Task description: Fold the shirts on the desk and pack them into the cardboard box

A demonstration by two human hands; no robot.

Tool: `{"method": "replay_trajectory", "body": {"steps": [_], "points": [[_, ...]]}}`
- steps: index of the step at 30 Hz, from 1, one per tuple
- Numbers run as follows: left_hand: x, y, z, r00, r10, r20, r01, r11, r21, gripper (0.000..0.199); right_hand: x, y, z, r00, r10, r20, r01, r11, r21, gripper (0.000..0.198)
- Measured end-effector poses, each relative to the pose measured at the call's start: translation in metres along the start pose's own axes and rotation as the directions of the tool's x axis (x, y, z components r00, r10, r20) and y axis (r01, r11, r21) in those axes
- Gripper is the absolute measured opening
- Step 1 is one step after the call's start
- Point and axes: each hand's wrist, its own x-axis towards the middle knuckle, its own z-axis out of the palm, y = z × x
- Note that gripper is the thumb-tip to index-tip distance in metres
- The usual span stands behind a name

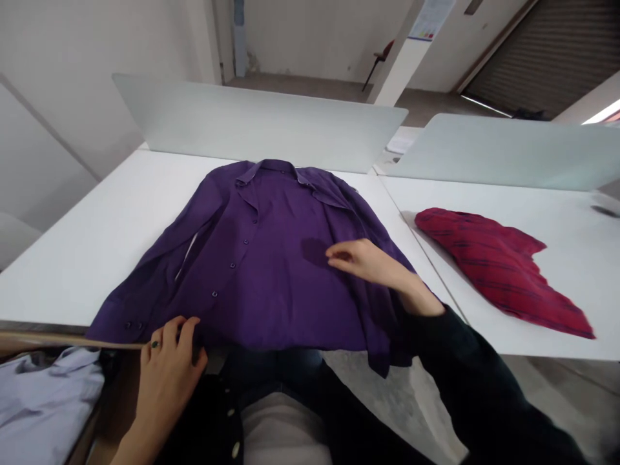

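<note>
A purple button-up shirt (285,271) lies spread on the white table, its front open and its collar at the far side. Small buttons run down the left front panel, and the sleeves reach toward the near edge. At the lower left hem, my left hand (169,361) has its bent fingers closed on the cloth; a ring is on one finger. My right hand (363,260) hovers over the right half of the shirt, casting a shadow there. Its fingers are slightly curved, with the thumb apart and nothing held.
A folded red garment with dark stripes (498,258) lies on the right-hand table (571,239). Below the near left edge, a box holds pale blue-grey clothing (53,400). Frosted divider panels (271,126) stand along the back. A seam separates the tabletops.
</note>
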Motion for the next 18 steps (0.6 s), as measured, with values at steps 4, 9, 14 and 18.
{"method": "replay_trajectory", "body": {"steps": [4, 9, 14, 18], "points": [[0.003, 0.001, -0.001, 1.0, -0.007, 0.022, 0.006, 1.0, 0.028, 0.037, 0.088, -0.008, -0.009, 0.998, -0.059, 0.007, 0.059, 0.998, -0.003, 0.017], [0.001, -0.015, 0.006, 0.999, 0.052, 0.01, -0.05, 0.987, -0.15, 0.038, 0.21, -0.019, 0.015, 0.994, -0.006, -0.113, 0.001, 0.999, -0.048, 0.018], [-0.013, -0.031, 0.017, 0.998, 0.033, -0.044, -0.045, 0.947, -0.319, 0.036, 0.299, -0.025, 0.043, 0.977, 0.093, -0.194, -0.121, 0.983, -0.138, 0.036], [-0.018, -0.039, 0.021, 0.984, 0.084, -0.159, -0.133, 0.935, -0.328, 0.039, 0.335, -0.034, 0.059, 0.967, 0.135, -0.214, -0.172, 0.971, -0.163, 0.046]]}}
